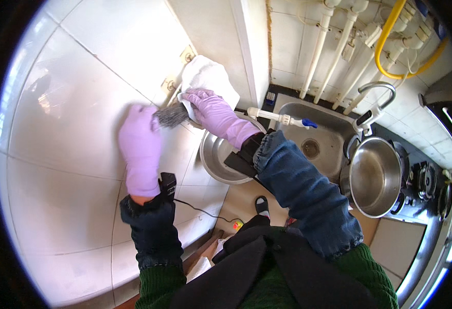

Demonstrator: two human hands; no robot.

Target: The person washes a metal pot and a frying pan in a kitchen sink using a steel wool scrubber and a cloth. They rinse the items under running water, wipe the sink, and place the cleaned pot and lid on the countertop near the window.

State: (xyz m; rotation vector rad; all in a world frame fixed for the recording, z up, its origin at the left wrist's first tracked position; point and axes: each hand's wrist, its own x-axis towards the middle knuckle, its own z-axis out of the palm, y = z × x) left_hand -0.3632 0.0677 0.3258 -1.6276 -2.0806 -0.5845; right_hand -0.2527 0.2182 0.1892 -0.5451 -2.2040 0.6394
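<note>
My left hand (140, 148), in a purple glove, is beside the tiled wall with its fingers curled on the end of a grey fibrous bundle (171, 116), likely cloth. The bundle's other end runs in under a white cloth (210, 77). My right hand (218, 117), gloved in the same purple, grips the lower part of that white cloth. Its fingertips are partly lost in the folds. Both cloths are up against the wall, just below two wall hooks (187, 56). Under my right forearm is a round stainless steel basin (226, 175), partly covered by the arm.
A white pipe tap with a blue handle (309, 123) juts out beside the steel sink (326, 116). A faucet (376, 104) stands at its far rim. To the right are a large steel pot (376, 177) and a gas stove (424, 181). A black cable (199, 210) hangs below my left wrist.
</note>
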